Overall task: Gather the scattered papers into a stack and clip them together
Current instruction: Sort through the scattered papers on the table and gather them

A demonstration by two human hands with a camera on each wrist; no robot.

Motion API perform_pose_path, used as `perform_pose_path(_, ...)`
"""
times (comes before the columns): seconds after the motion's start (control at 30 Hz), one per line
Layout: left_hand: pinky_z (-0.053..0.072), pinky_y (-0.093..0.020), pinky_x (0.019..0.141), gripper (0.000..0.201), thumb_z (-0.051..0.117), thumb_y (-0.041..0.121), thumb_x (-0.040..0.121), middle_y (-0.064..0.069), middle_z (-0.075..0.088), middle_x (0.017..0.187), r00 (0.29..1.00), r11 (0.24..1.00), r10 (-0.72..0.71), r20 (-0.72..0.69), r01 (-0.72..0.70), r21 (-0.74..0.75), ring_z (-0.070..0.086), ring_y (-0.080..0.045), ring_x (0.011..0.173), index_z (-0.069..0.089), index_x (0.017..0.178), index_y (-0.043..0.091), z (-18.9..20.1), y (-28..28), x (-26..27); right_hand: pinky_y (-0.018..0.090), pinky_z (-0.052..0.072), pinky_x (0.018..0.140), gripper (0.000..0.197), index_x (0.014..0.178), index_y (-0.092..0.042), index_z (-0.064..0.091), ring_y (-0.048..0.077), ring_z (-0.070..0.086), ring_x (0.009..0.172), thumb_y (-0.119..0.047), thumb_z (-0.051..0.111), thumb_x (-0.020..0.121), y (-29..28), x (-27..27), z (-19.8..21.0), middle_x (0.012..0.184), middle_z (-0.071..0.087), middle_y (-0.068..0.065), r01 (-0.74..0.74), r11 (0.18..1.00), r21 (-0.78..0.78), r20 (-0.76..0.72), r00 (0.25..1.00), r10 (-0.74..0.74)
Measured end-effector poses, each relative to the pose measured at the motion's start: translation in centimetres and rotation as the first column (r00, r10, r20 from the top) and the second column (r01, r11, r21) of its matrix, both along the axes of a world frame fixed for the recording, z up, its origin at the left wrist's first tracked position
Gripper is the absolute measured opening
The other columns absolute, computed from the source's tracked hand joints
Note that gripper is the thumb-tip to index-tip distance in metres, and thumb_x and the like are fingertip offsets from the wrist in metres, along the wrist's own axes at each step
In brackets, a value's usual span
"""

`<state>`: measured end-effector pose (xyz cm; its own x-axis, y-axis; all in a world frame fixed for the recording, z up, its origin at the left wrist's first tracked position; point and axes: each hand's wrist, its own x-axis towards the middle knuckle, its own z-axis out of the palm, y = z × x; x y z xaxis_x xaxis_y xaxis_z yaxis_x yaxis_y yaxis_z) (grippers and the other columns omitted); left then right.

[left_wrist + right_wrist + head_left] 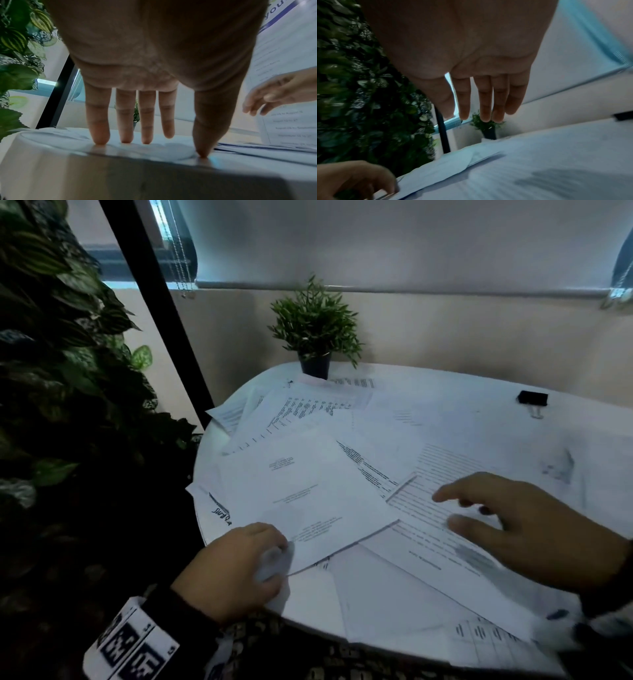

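Several white printed papers (308,494) lie scattered and overlapping across a round white table (565,433). My left hand (277,559) is at the table's near left edge; its fingers are straight, their tips partly covered by the near corner of the top sheet. In the left wrist view the left hand (163,147) has its fingertips and thumb tip touching the white surface. My right hand (445,510) hovers open, fingers spread, over a line-printed sheet (428,542) and holds nothing; the right hand (467,117) shows empty there too. A black binder clip (532,399) lies at the far right, away from both hands.
A small potted plant (315,364) stands at the table's far edge, touching the back sheets. A wall of dark leaves (51,371) and a black post (161,313) stand close on the left. Some sheets overhang the near and left edges.
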<state>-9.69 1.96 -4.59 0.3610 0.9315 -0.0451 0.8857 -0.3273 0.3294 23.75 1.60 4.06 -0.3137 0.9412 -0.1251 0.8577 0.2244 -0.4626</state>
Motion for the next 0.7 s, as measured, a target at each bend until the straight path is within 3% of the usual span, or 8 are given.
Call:
perform_pose_path(0.1, 0.045, -0.019, 0.073, 0.038, 0.032, 0.059, 0.066, 0.017, 0.058, 0.09, 0.999, 0.998, 0.007, 0.049, -0.01, 0.061, 0.059, -0.002, 0.086, 0.053, 0.077, 0.03, -0.2, -0.4, 0.3, 0.021, 0.042, 0.09, 0.027, 0.116, -0.035, 0.055, 0.007, 0.058, 0.1, -0.036, 0.056, 0.089, 4.4, -4.2, -1.5, 0.118, 0.06, -0.007, -0.028, 1.0, 0.004, -0.011, 1.0, 0.028)
perform_pose_path(0.3, 0.05, -0.029, 0.069, 0.021, 0.037, 0.046, 0.067, 0.015, 0.057, 0.089, 0.991, 0.996, 0.011, 0.137, -0.023, 0.089, 0.058, -0.006, 0.084, 0.046, 0.074, 0.028, -0.7, -1.2, 0.8, 0.03, 0.038, 0.099, 0.066, 0.138, -0.022, 0.038, 0.022, 0.048, 0.124, -0.053, 0.059, 0.084, 8.7, -9.6, -3.8, 0.138, 0.049, 0.004, 0.152, 0.963, -0.225, 0.183, 0.977, -0.111)
perform_pose_path(0.37, 0.051, -0.029, 0.074, 0.027, 0.036, 0.047, 0.066, 0.015, 0.06, 0.097, 0.984, 0.997, -0.008, 0.179, -0.005, 0.075, 0.059, -0.004, 0.092, 0.05, 0.079, 0.027, -1.1, -1.5, 0.6, 0.03, 0.041, 0.096, 0.079, 0.142, -0.02, 0.031, 0.023, 0.049, 0.122, -0.044, 0.071, 0.078, 9.2, -10.4, -4.8, 0.137, 0.048, 0.005, 0.195, 0.942, -0.274, 0.19, 0.971, -0.145)
perform_pose_path(0.47, 0.045, -0.018, 0.087, 0.025, 0.045, 0.048, 0.073, 0.02, 0.059, 0.105, 0.953, 0.995, -0.003, 0.302, -0.026, 0.092, 0.056, 0.004, 0.102, 0.058, 0.081, 0.029, -1.7, -2.2, -0.3, 0.027, 0.045, 0.087, 0.077, 0.141, -0.023, 0.028, 0.022, 0.055, 0.109, -0.019, 0.072, 0.078, 9.1, -10.7, -5.3, 0.129, 0.051, 0.006, 0.244, 0.929, -0.279, 0.067, 0.97, -0.235)
perform_pose_path(0.53, 0.038, -0.006, 0.088, 0.023, 0.052, 0.052, 0.075, 0.024, 0.056, 0.108, 0.894, 0.982, 0.1, 0.437, -0.161, 0.104, 0.053, 0.008, 0.105, 0.061, 0.086, 0.033, -1.6, -2.8, -1.2, 0.024, 0.047, 0.072, 0.067, 0.137, -0.028, 0.033, 0.021, 0.055, 0.095, -0.011, 0.068, 0.082, 9.0, -10.4, -4.6, 0.118, 0.049, 0.002, 0.23, 0.943, -0.239, -0.116, 0.958, -0.263)
perform_pose_path(0.6, 0.044, -0.009, 0.083, 0.031, 0.06, 0.057, 0.071, 0.02, 0.056, 0.105, 0.705, 0.923, 0.271, 0.656, -0.384, 0.032, 0.057, 0.002, 0.098, 0.059, 0.094, 0.037, -1.5, -3.4, -2.0, 0.018, 0.043, 0.053, 0.057, 0.129, -0.029, 0.04, 0.017, 0.052, 0.072, -0.006, 0.065, 0.084, 8.6, -10.1, -3.1, 0.098, 0.047, -0.005, 0.217, 0.972, -0.095, -0.306, 0.923, -0.236)
perform_pose_path(0.67, 0.054, -0.025, 0.073, 0.038, 0.073, 0.052, 0.07, 0.004, 0.06, 0.104, 0.319, 0.828, 0.428, 0.846, -0.514, -0.225, 0.065, -0.008, 0.083, 0.057, 0.1, 0.034, -1.3, -3.2, -2.8, 0.017, 0.048, 0.052, 0.054, 0.121, -0.031, 0.044, 0.019, 0.056, 0.065, 0.0, 0.064, 0.082, 8.2, -10.4, -1.5, 0.085, 0.049, -0.003, 0.197, 0.98, 0.023, -0.489, 0.857, -0.161)
perform_pose_path(0.7, 0.056, -0.029, 0.065, 0.041, 0.078, 0.044, 0.071, -0.008, 0.06, 0.106, 0.126, 0.79, 0.473, 0.872, -0.499, -0.356, 0.066, -0.011, 0.076, 0.055, 0.103, 0.029, -1.5, -3.0, -3.3, 0.024, 0.053, 0.059, 0.054, 0.118, -0.033, 0.044, 0.023, 0.061, 0.068, 0.002, 0.064, 0.082, 7.9, -11.0, -0.8, 0.084, 0.053, -0.001, 0.171, 0.985, 0.025, -0.563, 0.817, -0.127)
